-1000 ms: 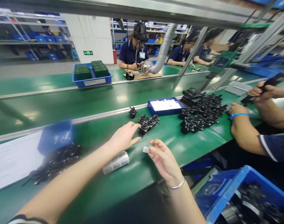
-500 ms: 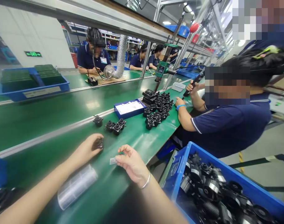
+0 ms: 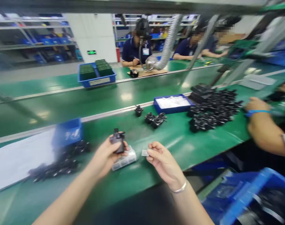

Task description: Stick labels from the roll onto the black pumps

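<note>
My left hand (image 3: 107, 153) is closed around a black plastic part (image 3: 119, 142) with a knob on top, raised above the green bench. Between thumb and fingertips, my right hand (image 3: 162, 157) pinches a small pale label (image 3: 145, 152). Behind my left hand lies a roll of clear film (image 3: 127, 159), partly covered by the fingers. Further back on the bench stand a single black part (image 3: 139, 111) and a small cluster of similar black parts (image 3: 155, 119).
Behind the cluster is a blue tray (image 3: 174, 104) holding white pieces. A large pile of black parts (image 3: 214, 109) sits to the right, near a co-worker's hand (image 3: 257, 107). At left are more black parts (image 3: 60, 165) and a blue bin (image 3: 68, 132). A blue crate (image 3: 245, 197) stands lower right.
My view has swung left, bringing the left-hand bin and parts into sight. My left hand has turned, showing the black part it holds. The label remains pinched in my right hand.
</note>
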Action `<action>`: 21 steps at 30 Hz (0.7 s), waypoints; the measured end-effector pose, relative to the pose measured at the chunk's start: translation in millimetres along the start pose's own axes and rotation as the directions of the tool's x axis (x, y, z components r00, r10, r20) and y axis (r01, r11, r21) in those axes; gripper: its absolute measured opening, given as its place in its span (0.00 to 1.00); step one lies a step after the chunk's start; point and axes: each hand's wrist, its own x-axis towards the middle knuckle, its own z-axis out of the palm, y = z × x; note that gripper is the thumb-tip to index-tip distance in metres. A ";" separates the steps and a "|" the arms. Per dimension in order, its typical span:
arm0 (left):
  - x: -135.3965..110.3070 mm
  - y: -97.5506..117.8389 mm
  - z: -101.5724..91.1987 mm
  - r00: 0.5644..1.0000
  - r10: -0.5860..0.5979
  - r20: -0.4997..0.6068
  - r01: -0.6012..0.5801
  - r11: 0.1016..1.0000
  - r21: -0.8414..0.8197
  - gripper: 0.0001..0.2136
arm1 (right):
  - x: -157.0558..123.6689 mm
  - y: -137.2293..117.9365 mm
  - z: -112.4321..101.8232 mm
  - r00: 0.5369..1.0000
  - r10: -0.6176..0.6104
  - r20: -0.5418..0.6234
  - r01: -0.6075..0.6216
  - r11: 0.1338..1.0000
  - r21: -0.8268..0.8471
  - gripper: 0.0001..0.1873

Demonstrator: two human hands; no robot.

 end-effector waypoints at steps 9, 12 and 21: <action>-12.6 -28.9 -21.8 0.990 0.010 0.138 0.011 0.989 -0.148 0.23 | 0.4 14.4 41.8 0.982 0.159 0.103 -0.152 0.986 -0.073 0.12; -14.1 -30.5 -23.1 0.989 0.004 0.151 0.018 0.989 -0.145 0.22 | 1.4 20.1 50.5 0.971 0.180 0.157 -0.169 0.982 -0.082 0.11; -16.1 -36.5 -23.9 0.997 0.020 0.069 -0.013 0.996 -0.093 0.23 | 7.0 30.3 62.1 0.977 0.197 0.083 -0.186 0.974 -0.130 0.13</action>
